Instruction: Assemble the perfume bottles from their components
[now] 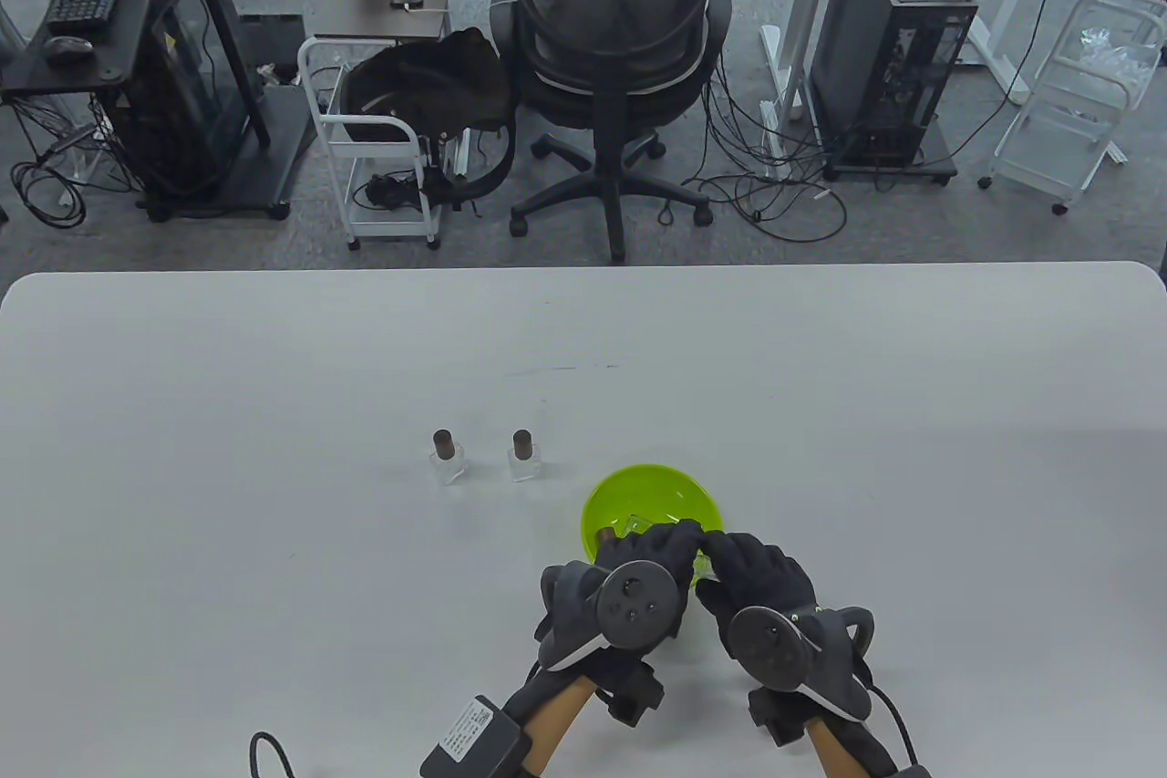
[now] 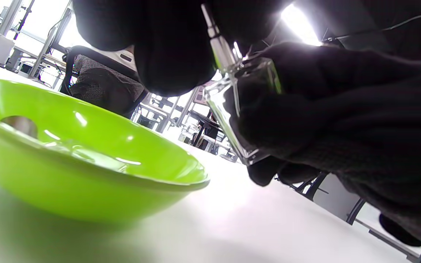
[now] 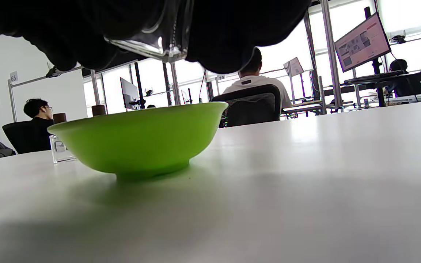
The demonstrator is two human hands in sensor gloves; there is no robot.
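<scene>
While my right hand (image 1: 761,582) grips a clear glass bottle (image 2: 245,109) in curled fingers, tilted and held just above the counter (image 1: 273,413) at the near rim of the green bowl (image 1: 638,486), my left hand (image 1: 638,577) pinches a thin spray-pump stem (image 2: 216,34) at the bottle's neck; the stem runs up between my left fingertips (image 2: 174,65); how far it sits inside the bottle I cannot tell; both hands meet over the bowl's near edge. Inside the bowl lie a brown cap (image 2: 19,125) and some clear glass parts, too blurred to name; beyond the bowl, to its left, two finished bottles stand upright side by side on the counter, the left bottle (image 1: 447,456) and the right bottle (image 1: 524,454), each clear with a brown cap; past the counter's far edge stands a black office chair (image 1: 620,39).
</scene>
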